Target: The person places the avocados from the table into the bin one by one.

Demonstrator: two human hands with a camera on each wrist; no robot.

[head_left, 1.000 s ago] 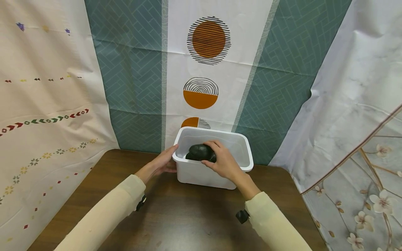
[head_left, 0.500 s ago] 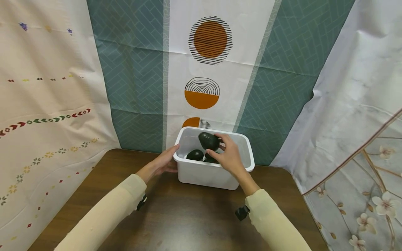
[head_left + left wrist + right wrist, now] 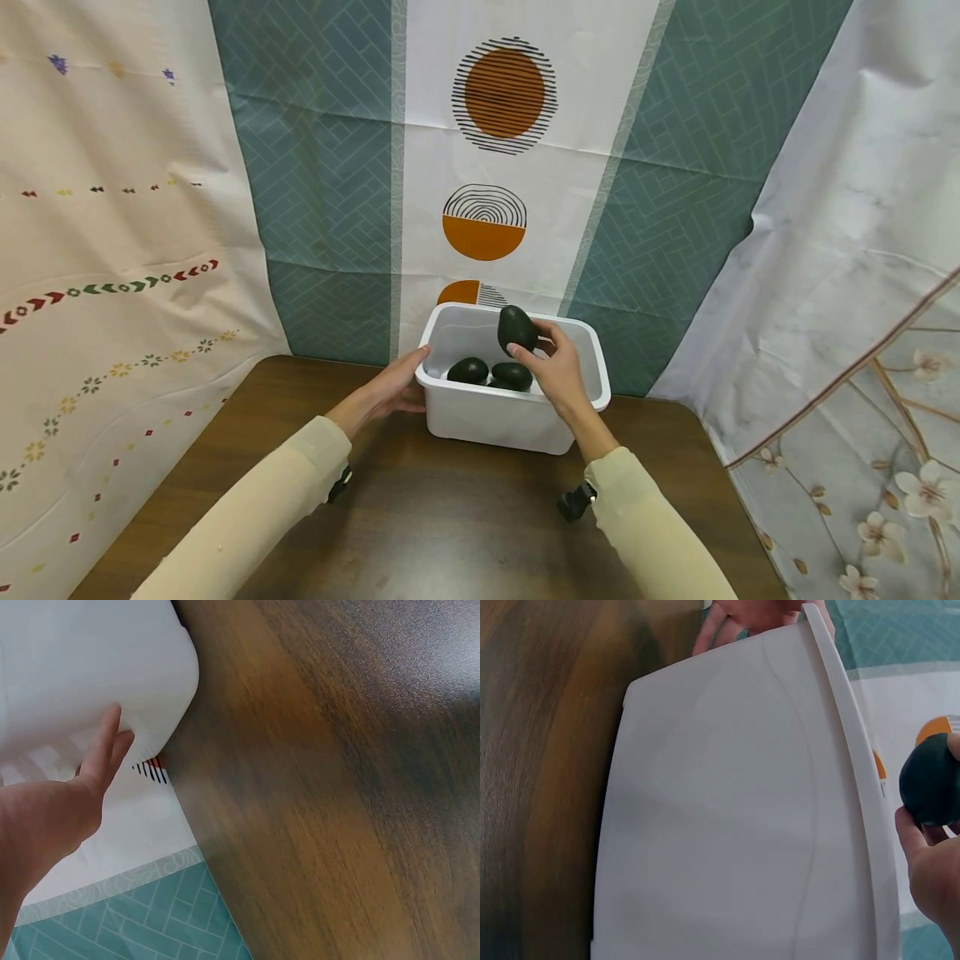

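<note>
A white plastic bin [image 3: 491, 423] stands on the wooden table. Above its opening my right hand [image 3: 558, 367] grips a dark green avocado [image 3: 515, 330] between thumb and fingers, narrower end up. Below, inside the bin, one avocado [image 3: 468, 371] lies toward the left and another avocado [image 3: 513, 375] beside it; a further dark shape between them is mostly hidden by the front rim. My left hand [image 3: 393, 386] rests against the bin's left end, with its upper digit at the rim. In the left wrist view, the fingers [image 3: 101, 754] lie extended along the bin wall.
The brown wooden table [image 3: 442, 525] extends in front of the bin. A patterned curtain [image 3: 330, 208] hangs right behind it, with further cloths at the left [image 3: 127, 275] and right [image 3: 847, 275]. Dark straps [image 3: 576, 502] sit at the wrists.
My right hand has lifted an avocado from among the others up to above the bin and turned it more upright, showing the avocados beneath. My left hand stays at the bin's left end.
</note>
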